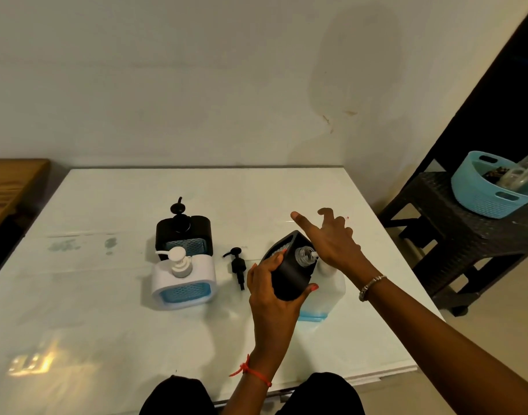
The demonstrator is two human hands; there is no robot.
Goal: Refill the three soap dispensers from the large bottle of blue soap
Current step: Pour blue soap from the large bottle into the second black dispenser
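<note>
Left hand (271, 290) grips a tilted black dispenser (288, 277) against the big bottle (331, 287), right hand (331, 241) spread over the bottle's top.

The left hand's fingers and thumb wrap round the tilted black dispenser, which is lifted off the table (107, 310) near the middle of its right side, its clear open neck turned toward the bottle's white spout. The right hand is loose, fingers splayed and forefinger straight, its palm over the bottle's pump; whether it presses down cannot be told. The big bottle stands just right of the left hand, with blue soap only at its bottom. A loose black pump (238, 266) lies just left of the left hand. Further left, toward the table's middle, stands a white dispenser (183, 283), with a second black dispenser (183, 235) right behind it, both with pumps on.
</note>
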